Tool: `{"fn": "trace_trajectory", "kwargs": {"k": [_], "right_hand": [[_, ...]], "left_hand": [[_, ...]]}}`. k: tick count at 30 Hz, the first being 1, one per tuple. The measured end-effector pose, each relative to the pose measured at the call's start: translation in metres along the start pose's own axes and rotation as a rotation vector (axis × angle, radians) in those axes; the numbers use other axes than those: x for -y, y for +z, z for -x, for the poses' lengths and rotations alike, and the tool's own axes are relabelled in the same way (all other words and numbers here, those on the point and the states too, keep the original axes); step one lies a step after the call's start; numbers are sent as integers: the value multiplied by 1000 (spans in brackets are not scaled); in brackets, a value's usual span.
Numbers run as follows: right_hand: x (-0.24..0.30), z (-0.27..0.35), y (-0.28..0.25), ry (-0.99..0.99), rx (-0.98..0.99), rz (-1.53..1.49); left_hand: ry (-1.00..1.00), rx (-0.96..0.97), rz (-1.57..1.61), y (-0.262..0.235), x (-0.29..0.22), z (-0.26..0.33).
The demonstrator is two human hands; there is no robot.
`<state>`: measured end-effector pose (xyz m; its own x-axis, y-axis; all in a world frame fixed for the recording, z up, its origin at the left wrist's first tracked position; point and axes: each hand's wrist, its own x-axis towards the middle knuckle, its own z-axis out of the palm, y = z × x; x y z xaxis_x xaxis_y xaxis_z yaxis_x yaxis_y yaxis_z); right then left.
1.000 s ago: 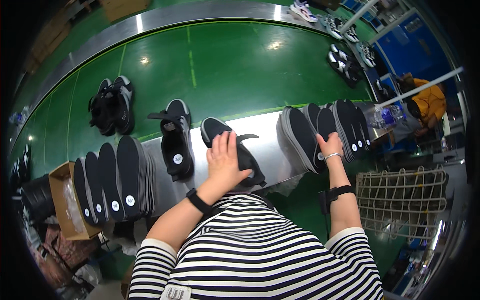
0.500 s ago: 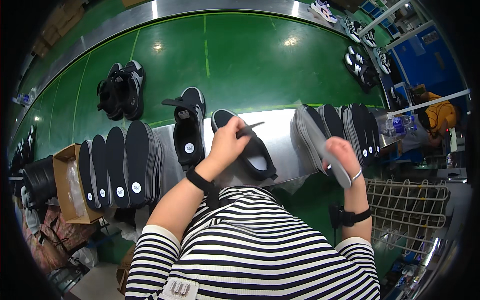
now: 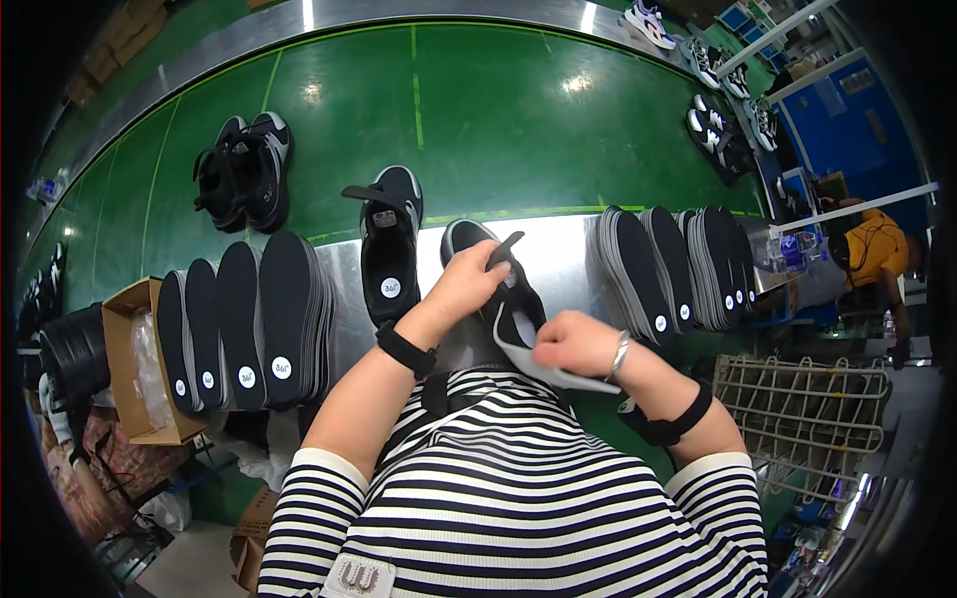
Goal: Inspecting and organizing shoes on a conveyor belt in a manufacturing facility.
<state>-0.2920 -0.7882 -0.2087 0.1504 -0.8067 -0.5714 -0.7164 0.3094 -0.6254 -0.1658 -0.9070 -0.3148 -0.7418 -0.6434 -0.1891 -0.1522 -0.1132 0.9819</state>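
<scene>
Firstly, we enter the black shoe [image 3: 528,297], our landmark, lying on the bare metal surface [image 3: 570,249] directly before the wearer, toe pointing away and heel near.

Item, left hand [image 3: 467,282]: fingers drawn together, clamped on the strap [image 3: 509,248] over the shoe's upper; the thumb we cannot make out. Back of the hand faces up; the forearm rises from the lower left of the shoe and leans across toward it, a black band [image 3: 407,351] at the wrist.

Item, right hand [image 3: 576,346]: fingers curled and closed on one grey insole [image 3: 518,357], fingertips partly hidden. The hand is level, just right of the shoe's heel; the forearm slants in from the lower right, wearing a silver bracelet [image 3: 620,356].

Item, the insole: grey side showing, tilted, one end at the shoe's opening, the other reaching rightward beneath the hand. How far it sits inside, we cannot tell.

Item, second shoe [image 3: 399,249]: just left of the landmark shoe, upright, a white disc inside.

Item, stacked insoles: one row [image 3: 634,269] right of the shoe, another [image 3: 291,309] farther to its left.
</scene>
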Motion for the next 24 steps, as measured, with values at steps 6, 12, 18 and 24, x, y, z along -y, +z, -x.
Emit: {"fn": "trace_trajectory", "kwargs": {"k": [6, 12, 18, 24], "right_hand": [[-16, 8, -16, 461, 52, -479], [-7, -33, 46, 87, -437, 514], [-2, 20, 35, 122, -413, 752], [2, 21, 27, 103, -272, 708]], "left_hand": [[70, -99, -262, 8, -15, 9], [119, -130, -330, 17, -18, 13], [180, -242, -330, 17, -13, 11], [96, -197, -303, 17, -16, 12]]}}
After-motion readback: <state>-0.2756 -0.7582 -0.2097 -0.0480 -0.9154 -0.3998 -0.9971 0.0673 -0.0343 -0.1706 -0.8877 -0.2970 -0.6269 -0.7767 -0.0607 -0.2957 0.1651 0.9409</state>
